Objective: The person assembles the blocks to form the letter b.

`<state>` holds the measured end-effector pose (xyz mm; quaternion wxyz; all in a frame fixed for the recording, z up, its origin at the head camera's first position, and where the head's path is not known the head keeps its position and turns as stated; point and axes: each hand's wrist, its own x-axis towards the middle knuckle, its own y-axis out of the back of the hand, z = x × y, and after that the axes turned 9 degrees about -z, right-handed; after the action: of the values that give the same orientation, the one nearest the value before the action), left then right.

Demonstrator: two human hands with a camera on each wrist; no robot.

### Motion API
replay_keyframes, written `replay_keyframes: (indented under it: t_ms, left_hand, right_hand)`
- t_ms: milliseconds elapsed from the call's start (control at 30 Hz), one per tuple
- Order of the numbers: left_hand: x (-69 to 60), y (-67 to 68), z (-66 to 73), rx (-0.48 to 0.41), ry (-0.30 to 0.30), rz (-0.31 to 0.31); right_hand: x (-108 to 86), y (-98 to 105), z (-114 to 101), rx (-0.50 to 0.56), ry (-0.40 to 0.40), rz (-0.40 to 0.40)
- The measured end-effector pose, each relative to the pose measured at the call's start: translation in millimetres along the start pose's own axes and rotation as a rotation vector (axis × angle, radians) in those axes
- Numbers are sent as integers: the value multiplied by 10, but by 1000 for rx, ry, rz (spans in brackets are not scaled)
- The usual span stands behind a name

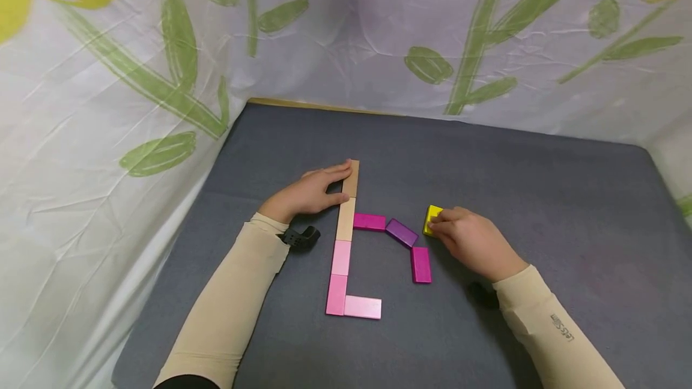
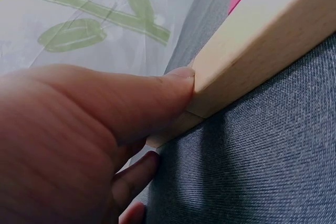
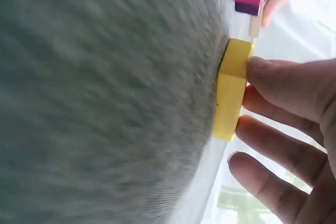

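Light wooden blocks (image 1: 345, 219) and pink blocks (image 1: 340, 258) form a line on the grey tabletop. My left hand (image 1: 315, 191) touches the upper wooden blocks along their left side, its thumb and fingers extended. In the left wrist view, the thumb rests against a wooden block (image 2: 262, 40) close to a joint. Away to the right, my right hand (image 1: 478, 242) holds a yellow block (image 1: 430, 221) with its thumb and fingertips, partly covering it. The right wrist view shows the yellow block (image 3: 229, 93) low at the table surface.
A magenta block (image 1: 370, 222), a purple block (image 1: 401, 233) and another magenta block (image 1: 421, 265) curve rightward from the line. A light pink block (image 1: 363, 307) extends right from its bottom. White sheeting (image 1: 357, 65) with painted plants surrounds the grey table (image 1: 540, 197).
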<state>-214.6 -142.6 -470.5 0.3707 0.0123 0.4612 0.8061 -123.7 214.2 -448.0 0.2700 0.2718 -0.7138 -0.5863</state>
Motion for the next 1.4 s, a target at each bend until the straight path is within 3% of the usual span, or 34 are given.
replay_keyframes:
  t_ms: [400, 1067, 1400]
  left_hand:
    - [-14, 2, 21, 3, 0, -5]
    - [-7, -8, 7, 10, 10, -4]
    - [-37, 37, 60, 8, -1, -4]
  right_hand:
    - [-299, -68, -144, -5, -58, 64]
    - [-687, -55, -364, -65, 59, 139]
    - [-821, -121, -538, -42, 89, 187]
